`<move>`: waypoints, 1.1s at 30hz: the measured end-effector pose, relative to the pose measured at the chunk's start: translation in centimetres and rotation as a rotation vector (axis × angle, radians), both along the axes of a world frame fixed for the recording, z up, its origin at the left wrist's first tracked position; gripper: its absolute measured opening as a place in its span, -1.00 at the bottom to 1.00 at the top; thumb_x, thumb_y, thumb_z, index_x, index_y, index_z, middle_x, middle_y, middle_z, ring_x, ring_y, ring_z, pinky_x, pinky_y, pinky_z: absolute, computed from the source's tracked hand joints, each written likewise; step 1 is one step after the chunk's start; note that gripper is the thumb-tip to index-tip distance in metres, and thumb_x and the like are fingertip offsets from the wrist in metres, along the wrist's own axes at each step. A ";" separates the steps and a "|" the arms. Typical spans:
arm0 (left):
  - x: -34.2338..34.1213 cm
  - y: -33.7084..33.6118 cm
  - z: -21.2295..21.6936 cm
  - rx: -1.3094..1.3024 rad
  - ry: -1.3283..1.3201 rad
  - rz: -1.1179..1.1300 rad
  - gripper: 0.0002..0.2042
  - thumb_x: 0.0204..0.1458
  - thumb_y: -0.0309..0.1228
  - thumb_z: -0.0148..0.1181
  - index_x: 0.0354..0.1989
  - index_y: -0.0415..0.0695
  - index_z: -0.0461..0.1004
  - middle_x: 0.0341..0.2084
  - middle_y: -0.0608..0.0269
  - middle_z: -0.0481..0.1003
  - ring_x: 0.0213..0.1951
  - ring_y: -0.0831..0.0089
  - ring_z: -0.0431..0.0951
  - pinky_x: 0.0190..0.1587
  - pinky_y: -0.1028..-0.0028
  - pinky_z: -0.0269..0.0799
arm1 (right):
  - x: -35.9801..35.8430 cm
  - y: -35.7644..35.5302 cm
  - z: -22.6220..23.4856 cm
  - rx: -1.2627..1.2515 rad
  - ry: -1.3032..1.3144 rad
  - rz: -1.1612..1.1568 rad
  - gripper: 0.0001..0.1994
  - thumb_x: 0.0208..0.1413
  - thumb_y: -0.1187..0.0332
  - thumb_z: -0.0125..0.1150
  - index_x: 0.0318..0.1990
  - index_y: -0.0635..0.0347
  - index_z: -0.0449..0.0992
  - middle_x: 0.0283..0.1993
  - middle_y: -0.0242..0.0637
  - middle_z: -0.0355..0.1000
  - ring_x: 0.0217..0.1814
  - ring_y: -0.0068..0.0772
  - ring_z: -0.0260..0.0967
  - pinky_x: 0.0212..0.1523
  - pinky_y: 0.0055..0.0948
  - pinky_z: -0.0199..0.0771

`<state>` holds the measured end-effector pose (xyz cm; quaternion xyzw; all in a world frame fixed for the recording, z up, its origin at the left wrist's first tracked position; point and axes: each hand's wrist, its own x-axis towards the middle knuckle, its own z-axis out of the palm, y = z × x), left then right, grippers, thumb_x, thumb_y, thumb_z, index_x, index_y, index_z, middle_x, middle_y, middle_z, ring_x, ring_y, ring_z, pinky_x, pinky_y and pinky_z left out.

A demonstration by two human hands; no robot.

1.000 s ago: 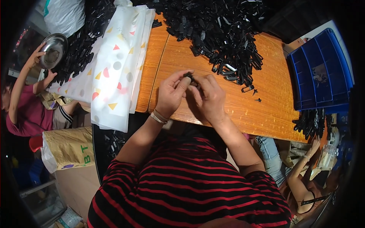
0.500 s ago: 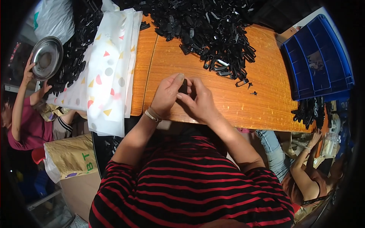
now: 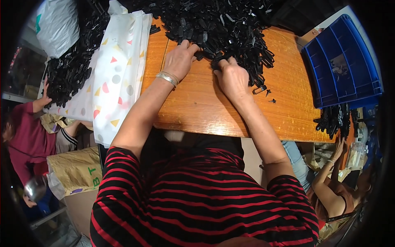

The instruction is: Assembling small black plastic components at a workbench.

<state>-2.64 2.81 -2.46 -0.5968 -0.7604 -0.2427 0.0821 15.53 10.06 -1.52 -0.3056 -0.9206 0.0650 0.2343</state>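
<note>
A large heap of small black plastic pieces (image 3: 205, 24), some shaped like clips with glossy parts, covers the far part of the wooden table (image 3: 193, 107). Both my arms stretch out to its near edge. My left hand (image 3: 180, 61), with a bracelet at the wrist, has its fingers bent and closed on a black plastic piece (image 3: 200, 56). Just to the right, my right hand (image 3: 233, 78) curls its fingers at the heap, closed around another dark piece (image 3: 216, 64) that they partly hide.
White patterned sheeting (image 3: 119, 78) lies along the table's left side, with more black pieces (image 3: 72, 78) beyond. A blue compartment crate (image 3: 345, 61) stands at the right. Co-workers sit at both sides; one's hand (image 3: 339, 148) is by a right-hand pile (image 3: 335, 121). Two tiny pieces (image 3: 269, 95) lie loose.
My hands, which were together near the table's front edge around a dark piece, have parted and moved forward to the heap. The left co-worker's metal bowl has swung down low.
</note>
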 end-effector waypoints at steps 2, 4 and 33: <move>0.2 -0.5 0.1 0.011 0.010 -0.006 -0.80 -0.03 -0.45 0.27 -0.21 -0.04 0.48 -0.32 0.18 0.43 -0.30 0.11 0.53 -0.29 0.24 0.46 | -0.2 -0.6 -0.6 0.014 0.019 0.087 -0.81 -0.12 0.38 0.35 -0.35 0.20 0.48 -0.27 -0.05 0.37 -0.40 0.03 0.46 -0.40 -0.14 0.50; 0.5 -1.1 0.2 0.026 0.021 -0.013 -0.80 -0.04 -0.45 0.28 -0.22 -0.06 0.47 -0.33 0.18 0.42 -0.30 0.11 0.53 -0.29 0.24 0.45 | 0.0 -0.6 -1.3 0.004 0.023 0.114 -0.80 -0.11 0.37 0.35 -0.36 0.21 0.47 -0.27 -0.06 0.36 -0.40 0.03 0.46 -0.41 -0.14 0.50; 5.6 -7.1 1.6 0.160 -1.448 -0.197 -0.71 0.17 -0.42 0.15 0.04 -0.24 0.42 -0.42 0.39 0.50 -0.45 0.72 0.43 -0.44 0.72 0.30 | 0.4 -4.3 0.8 -0.340 0.488 0.234 -0.84 0.02 0.51 0.30 -0.31 0.30 0.41 -0.37 -0.16 0.39 -0.43 -0.24 0.44 -0.41 -0.38 0.42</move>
